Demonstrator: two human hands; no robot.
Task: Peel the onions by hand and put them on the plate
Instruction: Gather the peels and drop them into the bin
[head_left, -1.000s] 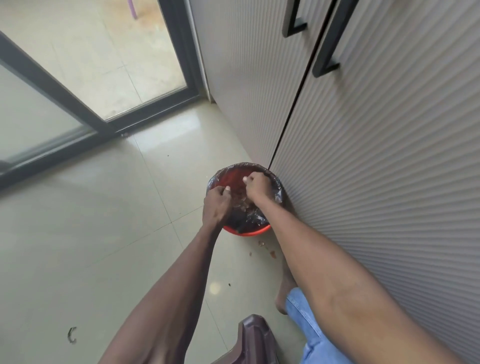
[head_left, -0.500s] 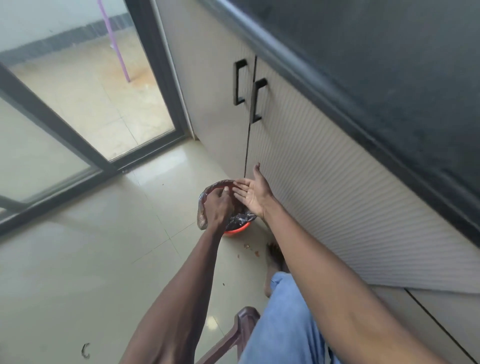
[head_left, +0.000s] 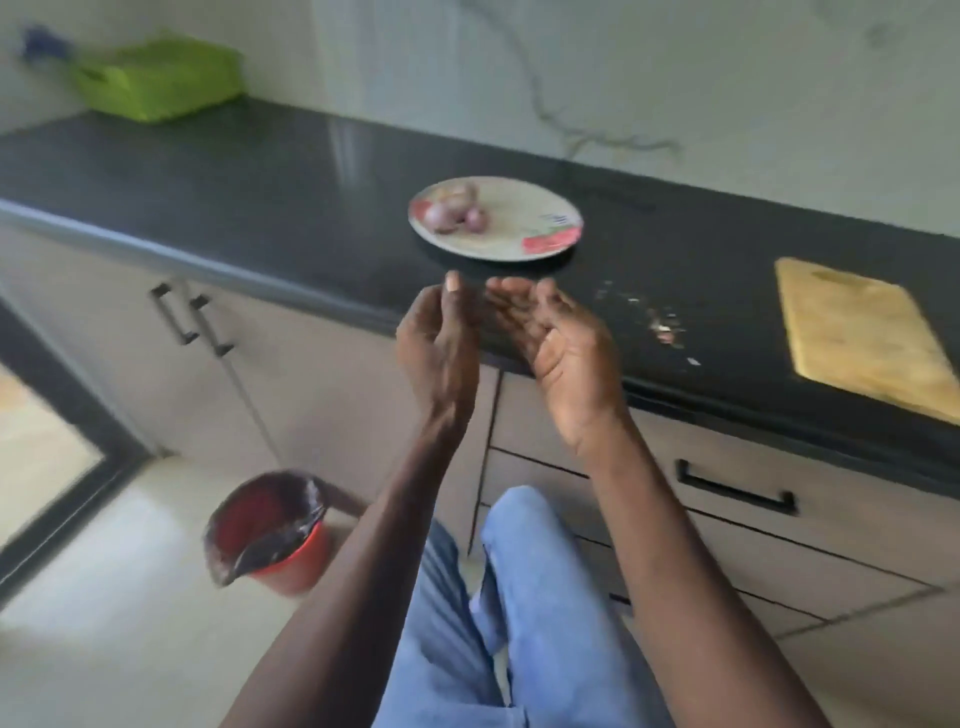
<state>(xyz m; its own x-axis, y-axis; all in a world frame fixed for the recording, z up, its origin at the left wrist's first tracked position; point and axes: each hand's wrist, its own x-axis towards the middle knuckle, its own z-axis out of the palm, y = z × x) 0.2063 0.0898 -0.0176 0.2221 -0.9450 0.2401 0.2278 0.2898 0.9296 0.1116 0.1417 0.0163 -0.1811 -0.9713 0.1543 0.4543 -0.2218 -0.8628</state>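
Hands up from the bin (head_left: 267, 530) on the floor, near left, to the counter (head_left: 260, 176) edge: left hand (head_left: 439, 343) and right hand (head_left: 561, 338) both empty, fingers loosely apart; peeled onions (head_left: 454, 210) sit on the plate's (head_left: 524, 244) left side, so skins look dumped.

I see three peeled onions (head_left: 456, 210), purple and shiny, huddled together on the left side of the plate (head_left: 524, 244). The plate is round and pale with a red patch on its rim, flat on the black counter.
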